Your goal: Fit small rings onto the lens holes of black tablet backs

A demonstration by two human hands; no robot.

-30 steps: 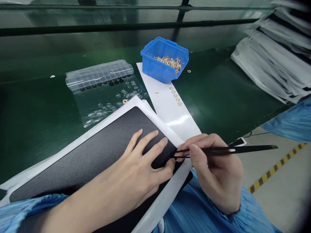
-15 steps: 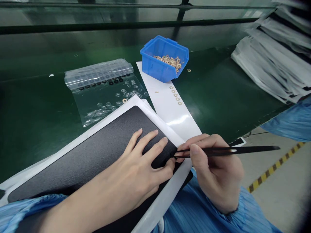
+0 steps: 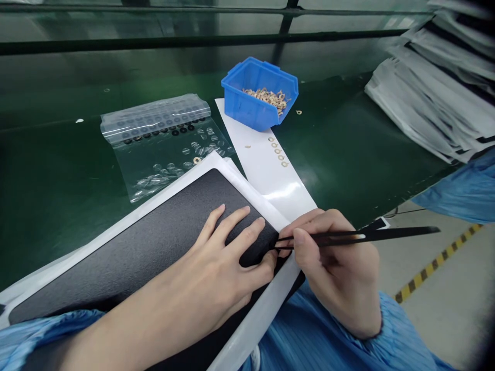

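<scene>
My left hand (image 3: 228, 257) lies with fingers spread on a black textured panel (image 3: 154, 232), its thumb near the panel's right edge. Under the panel is a white foam sheet (image 3: 214, 161). My right hand (image 3: 334, 268) grips black tweezers (image 3: 344, 237) between thumb and fingers. The tweezer tips reach the panel's edge, right beside my left thumb. What lies between the tips, if anything, is too small to make out. A pale strip (image 3: 263, 309) runs along below the panel's right end.
A blue bin (image 3: 247, 105) of small tan rings stands on a white sheet (image 3: 270, 180), where several rings lie in a row. Clear film (image 3: 154, 121) with black rings lies left of it. White sleeves (image 3: 429, 103) are stacked at right, near a blue sleeve (image 3: 460, 185).
My right hand and the tweezers have shifted slightly left and up, with the tips still at the panel's edge. My left hand stays spread on the panel.
</scene>
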